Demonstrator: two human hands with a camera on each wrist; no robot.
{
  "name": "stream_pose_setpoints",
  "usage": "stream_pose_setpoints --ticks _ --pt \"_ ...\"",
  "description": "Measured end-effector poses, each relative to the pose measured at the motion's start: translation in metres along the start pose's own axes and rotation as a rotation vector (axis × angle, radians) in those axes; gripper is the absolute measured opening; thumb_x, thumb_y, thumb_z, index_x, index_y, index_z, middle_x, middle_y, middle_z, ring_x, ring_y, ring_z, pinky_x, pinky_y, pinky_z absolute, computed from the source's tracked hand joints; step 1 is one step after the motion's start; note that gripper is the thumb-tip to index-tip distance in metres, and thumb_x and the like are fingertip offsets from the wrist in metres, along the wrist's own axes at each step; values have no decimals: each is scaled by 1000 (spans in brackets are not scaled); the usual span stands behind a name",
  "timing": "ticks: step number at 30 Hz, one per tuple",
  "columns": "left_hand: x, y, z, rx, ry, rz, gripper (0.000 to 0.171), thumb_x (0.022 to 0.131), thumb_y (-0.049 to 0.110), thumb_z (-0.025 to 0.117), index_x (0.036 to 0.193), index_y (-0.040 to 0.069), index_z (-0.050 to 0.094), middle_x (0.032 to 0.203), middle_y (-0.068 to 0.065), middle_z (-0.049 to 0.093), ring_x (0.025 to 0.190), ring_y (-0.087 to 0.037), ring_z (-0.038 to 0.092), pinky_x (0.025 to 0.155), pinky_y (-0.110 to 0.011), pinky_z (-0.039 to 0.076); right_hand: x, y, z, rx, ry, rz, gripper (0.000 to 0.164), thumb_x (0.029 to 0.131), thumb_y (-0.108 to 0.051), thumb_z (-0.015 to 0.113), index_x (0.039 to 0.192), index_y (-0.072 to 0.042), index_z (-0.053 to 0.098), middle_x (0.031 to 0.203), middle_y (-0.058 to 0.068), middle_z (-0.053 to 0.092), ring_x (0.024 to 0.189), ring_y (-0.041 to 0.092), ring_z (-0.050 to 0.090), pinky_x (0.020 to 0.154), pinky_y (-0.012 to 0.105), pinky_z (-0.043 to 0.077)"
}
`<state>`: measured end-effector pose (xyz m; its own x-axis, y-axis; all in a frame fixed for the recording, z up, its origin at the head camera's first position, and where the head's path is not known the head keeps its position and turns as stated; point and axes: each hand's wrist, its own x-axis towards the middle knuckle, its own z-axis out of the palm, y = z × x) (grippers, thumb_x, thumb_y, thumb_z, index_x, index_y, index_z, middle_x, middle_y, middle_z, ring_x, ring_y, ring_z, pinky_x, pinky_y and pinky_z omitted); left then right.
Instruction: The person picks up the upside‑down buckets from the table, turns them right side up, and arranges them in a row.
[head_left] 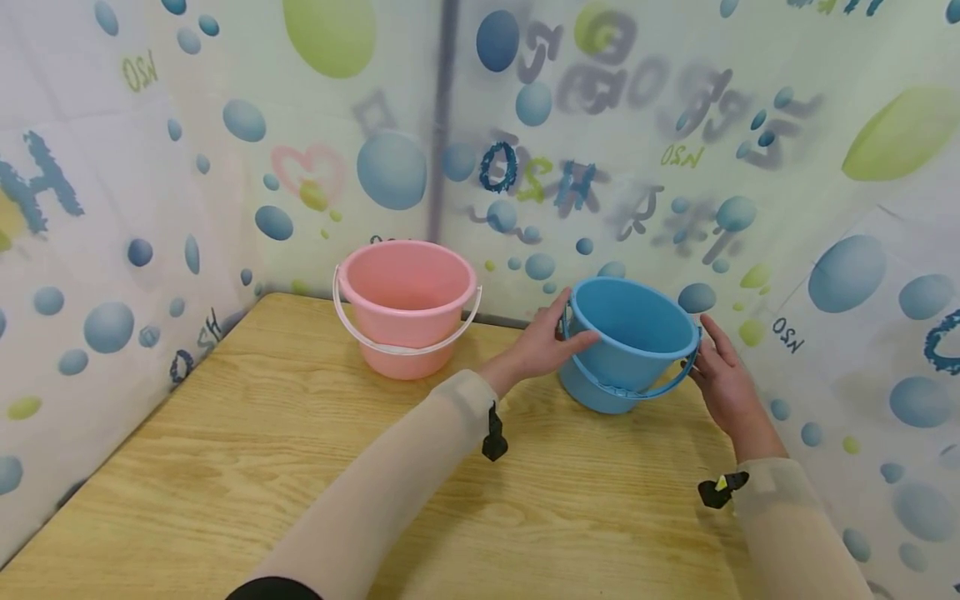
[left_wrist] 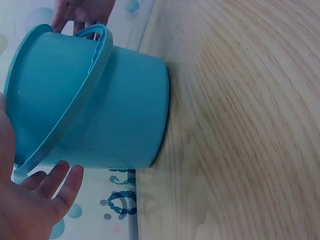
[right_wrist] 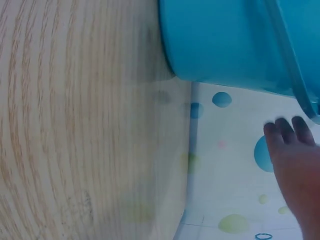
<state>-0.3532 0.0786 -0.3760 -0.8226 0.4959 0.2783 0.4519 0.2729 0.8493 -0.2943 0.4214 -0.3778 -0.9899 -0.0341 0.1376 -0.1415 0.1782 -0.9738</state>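
Note:
A blue bucket (head_left: 622, 350) stands on the table near the back right, its handle hanging down across the front. My left hand (head_left: 546, 340) is at the bucket's left side, thumb stretched along the front of the rim and the other fingers toward the back. In the left wrist view, the left hand's fingers (left_wrist: 67, 187) are spread and fairly straight beside the rim. My right hand (head_left: 726, 379) is at the right side, by the handle's end. In the right wrist view, its fingers (right_wrist: 285, 131) look extended and apart from the bucket wall; its thumb is hidden.
A pink bucket (head_left: 405, 333) with a white handle (head_left: 397, 350) stands upright to the left of the blue one. The wooden table (head_left: 225, 467) reaches toward me. Patterned curtains (head_left: 337, 167) close off the back and both sides, near the blue bucket.

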Motion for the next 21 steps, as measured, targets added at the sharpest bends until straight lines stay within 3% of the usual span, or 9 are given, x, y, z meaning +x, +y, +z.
stream_pose_setpoints --ticks 2,5,8,11,13,17,21 --pt "-6 -1 -4 16 10 -23 96 110 53 62 179 20 4 179 -19 26 152 -38 52 121 -52 51 -3 -2 1 8 59 -19 72 116 -52 44 178 -36 11 172 -5 43 172 29 21 139 50 12" --pt "-15 -1 -14 40 16 -34 95 111 55 60 179 19 6 178 -22 27 148 -41 56 119 -53 52 -8 -9 2 33 183 -54 66 117 -47 48 177 -32 24 162 -6 51 164 17 35 137 32 24" --pt "-26 2 -25 91 13 -18 91 112 55 58 179 17 11 175 -23 29 149 -42 55 119 -56 51 -16 -20 3 29 307 -109 56 117 -38 52 171 -28 41 148 -12 58 145 9 49 120 15 39" --pt "-38 4 -36 182 -4 11 85 113 56 55 178 18 17 174 -20 31 148 -37 55 119 -56 51 -26 -34 8 36 402 -179 45 117 -26 55 161 -20 55 134 -16 65 129 2 55 101 11 46" --pt "-47 7 -43 230 -23 36 82 113 56 54 178 18 21 174 -18 31 148 -35 53 119 -56 51 -33 -44 14 34 434 -233 41 116 -19 55 156 -15 59 131 -14 68 125 4 58 98 11 47" --pt "-70 16 -55 297 -69 87 77 114 55 53 176 19 26 176 -14 29 153 -34 49 121 -56 49 -50 -64 34 -13 417 -354 38 115 -9 53 152 -6 61 128 -8 69 123 9 60 99 14 48" --pt "-94 26 -66 389 -114 118 76 114 57 53 176 21 27 180 -11 25 157 -32 47 125 -53 46 -65 -79 58 -98 291 -514 40 114 -3 50 152 4 59 131 -6 70 124 12 61 101 17 48"
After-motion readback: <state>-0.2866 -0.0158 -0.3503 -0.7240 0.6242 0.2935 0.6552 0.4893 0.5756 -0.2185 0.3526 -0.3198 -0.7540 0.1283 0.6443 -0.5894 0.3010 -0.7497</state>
